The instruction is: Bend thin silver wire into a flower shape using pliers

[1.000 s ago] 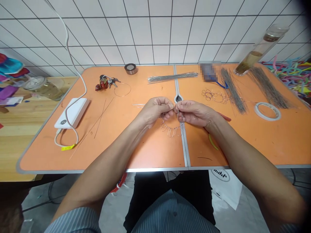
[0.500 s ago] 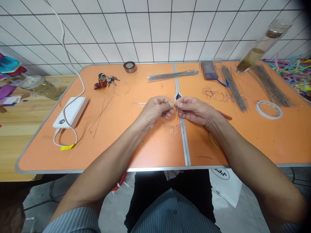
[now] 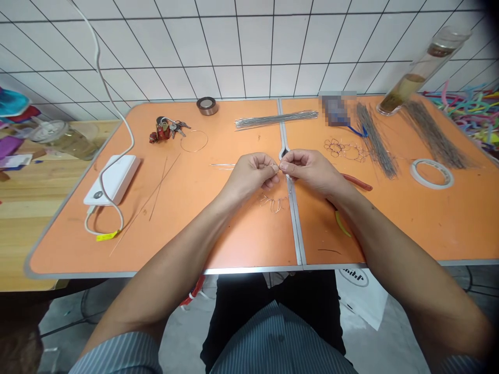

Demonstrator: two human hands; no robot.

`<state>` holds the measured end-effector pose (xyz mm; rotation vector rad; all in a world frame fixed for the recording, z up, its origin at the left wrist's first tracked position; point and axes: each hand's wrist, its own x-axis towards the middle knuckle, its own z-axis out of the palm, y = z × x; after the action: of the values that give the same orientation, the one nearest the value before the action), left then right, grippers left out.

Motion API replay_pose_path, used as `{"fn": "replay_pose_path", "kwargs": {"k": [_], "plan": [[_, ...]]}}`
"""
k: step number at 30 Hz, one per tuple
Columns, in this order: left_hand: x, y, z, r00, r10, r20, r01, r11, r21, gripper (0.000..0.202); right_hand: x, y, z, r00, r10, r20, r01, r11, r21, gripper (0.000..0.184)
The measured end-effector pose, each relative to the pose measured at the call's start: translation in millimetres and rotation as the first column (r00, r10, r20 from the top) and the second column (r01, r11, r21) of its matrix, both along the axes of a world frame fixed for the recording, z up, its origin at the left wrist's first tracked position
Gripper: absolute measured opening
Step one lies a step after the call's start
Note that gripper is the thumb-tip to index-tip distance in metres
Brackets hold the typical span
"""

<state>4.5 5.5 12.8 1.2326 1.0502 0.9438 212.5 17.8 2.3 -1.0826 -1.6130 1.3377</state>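
Note:
My left hand (image 3: 251,172) and my right hand (image 3: 310,169) meet above the middle of the orange table (image 3: 218,234), fingertips pinched together on a thin bent wire piece (image 3: 274,201). Its row of small loops hangs below the fingers, just over the table's centre seam. Both hands are closed on this wire. A finished wire flower shape (image 3: 345,149) lies to the right of my right hand.
Bundles of straight wires (image 3: 275,119) (image 3: 376,137) (image 3: 432,132) lie at the back. Pliers with red and yellow handles (image 3: 353,182) sit under my right wrist. Tape rolls (image 3: 432,173) (image 3: 206,105), keys (image 3: 166,130), a wire ring (image 3: 194,141), a power bank (image 3: 113,179) and a bottle (image 3: 421,70) stand around.
Both hands stayed pinched together and shifted slightly up and away. The looped wire hanging below them swung a little and sits lower against the table.

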Motion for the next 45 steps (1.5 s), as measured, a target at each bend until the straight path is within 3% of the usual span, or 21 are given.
{"fn": "replay_pose_path", "kwargs": {"k": [8,14,21,26,32,38,45], "plan": [[-2.1,3.9,-0.5,0.991,-0.039,0.127,0.055,0.99,-0.132,0.014,-3.9,-0.2,4.4,0.994,-0.1,0.047,0.094,0.989,0.113,0.024],[-1.6,2.2,-2.5,0.996,-0.076,0.055,0.08,0.994,-0.074,0.016,-5.3,1.9,-0.1,0.986,-0.134,0.094,0.108,0.964,0.245,0.01],[4.5,-2.1,-2.1,0.997,-0.008,0.079,0.016,0.995,-0.103,0.015,-15.2,-5.0,-2.6,0.956,-0.255,0.145,0.191,0.917,0.351,0.008],[6.4,-4.2,1.0,0.995,0.04,0.091,-0.03,0.994,-0.109,0.015,-15.6,-4.0,-2.8,0.969,-0.232,0.08,0.204,0.943,0.264,0.01],[2.3,-0.5,1.5,0.993,0.078,0.09,-0.067,0.991,-0.115,0.011,-7.0,-6.3,13.8,0.977,-0.206,0.045,0.197,0.968,0.156,0.01],[0.5,1.0,1.0,0.996,0.055,0.073,-0.046,0.992,-0.118,0.014,-5.6,-11.0,23.0,0.979,-0.168,0.114,0.147,0.974,0.17,0.01],[3.9,-3.5,2.7,0.999,-0.001,0.043,0.004,0.997,-0.083,0.014,-4.2,-7.7,18.2,0.948,-0.175,0.266,0.099,0.956,0.275,0.009]]}}
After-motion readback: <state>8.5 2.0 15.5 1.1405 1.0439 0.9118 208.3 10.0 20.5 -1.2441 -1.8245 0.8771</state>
